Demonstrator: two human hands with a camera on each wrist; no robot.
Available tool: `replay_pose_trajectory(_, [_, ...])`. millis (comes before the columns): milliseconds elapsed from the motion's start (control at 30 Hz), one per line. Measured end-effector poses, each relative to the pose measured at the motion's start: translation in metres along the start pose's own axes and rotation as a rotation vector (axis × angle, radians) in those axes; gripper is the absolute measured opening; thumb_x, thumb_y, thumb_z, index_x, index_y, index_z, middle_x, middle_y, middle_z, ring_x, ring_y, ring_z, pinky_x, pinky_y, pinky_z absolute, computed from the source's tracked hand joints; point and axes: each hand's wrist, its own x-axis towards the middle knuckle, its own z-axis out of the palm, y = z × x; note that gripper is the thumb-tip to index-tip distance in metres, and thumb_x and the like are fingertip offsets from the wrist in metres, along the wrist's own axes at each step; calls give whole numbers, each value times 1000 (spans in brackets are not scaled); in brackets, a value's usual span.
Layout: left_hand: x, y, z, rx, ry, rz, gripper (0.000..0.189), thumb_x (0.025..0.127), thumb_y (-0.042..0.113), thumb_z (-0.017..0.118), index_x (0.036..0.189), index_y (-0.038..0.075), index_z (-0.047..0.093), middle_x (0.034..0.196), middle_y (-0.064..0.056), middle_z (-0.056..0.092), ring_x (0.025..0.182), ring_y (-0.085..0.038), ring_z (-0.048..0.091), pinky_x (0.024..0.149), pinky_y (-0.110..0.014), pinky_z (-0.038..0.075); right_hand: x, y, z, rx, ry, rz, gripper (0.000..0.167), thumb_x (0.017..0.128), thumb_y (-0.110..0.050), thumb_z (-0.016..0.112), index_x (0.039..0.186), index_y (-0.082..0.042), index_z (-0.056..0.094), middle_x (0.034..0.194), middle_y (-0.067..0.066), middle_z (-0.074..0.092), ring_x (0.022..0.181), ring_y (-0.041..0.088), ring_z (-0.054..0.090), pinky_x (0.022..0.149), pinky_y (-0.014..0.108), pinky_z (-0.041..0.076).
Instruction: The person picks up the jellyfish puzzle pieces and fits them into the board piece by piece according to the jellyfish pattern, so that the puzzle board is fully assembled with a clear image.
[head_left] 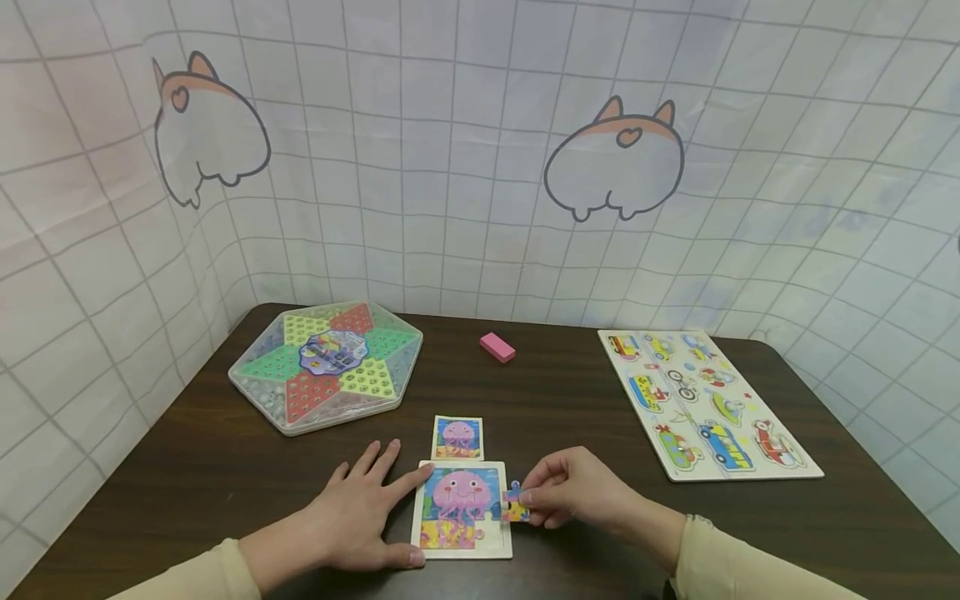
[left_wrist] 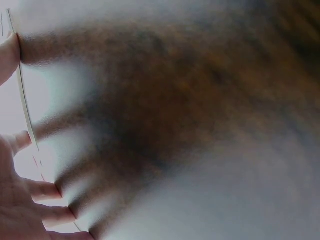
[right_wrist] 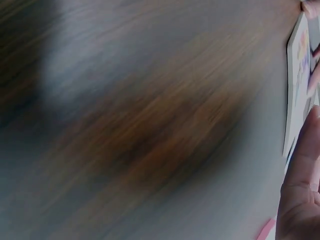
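A jigsaw board (head_left: 465, 553) with a pink jellyfish picture lies flat at the front of the table, its lower right corner bare of pieces. My left hand (head_left: 356, 512) is spread on the table, index fingertip and thumb tip at the board's left edge. The left wrist view shows those spread fingers (left_wrist: 42, 190) at the edge too. Between thumb and fingers, my right hand (head_left: 581, 492) pinches a blue and yellow jigsaw piece (head_left: 515, 506), which overlaps the board's right rim. A small jellyfish picture card (head_left: 457, 437) lies just above the board.
A hexagonal Chinese checkers set (head_left: 330, 367) sits at the back left. Further along lies a pink block (head_left: 497, 347). On the right is a vehicle puzzle board (head_left: 708, 404). A white grid-patterned curtain (head_left: 465, 167) hangs behind the dark wooden table (head_left: 540, 392).
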Motion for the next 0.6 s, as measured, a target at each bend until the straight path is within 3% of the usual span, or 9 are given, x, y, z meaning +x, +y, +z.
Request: replay_pose_trajectory(600, [0, -1, 1, -13, 7, -4, 98, 79, 77, 69, 159, 30, 38, 167, -25, 23, 152, -53, 23, 107, -79, 29, 10, -4, 33, -59, -29, 58, 10, 89, -5, 77, 87, 2, 71, 70, 11, 75, 57, 7, 68, 53, 22, 56])
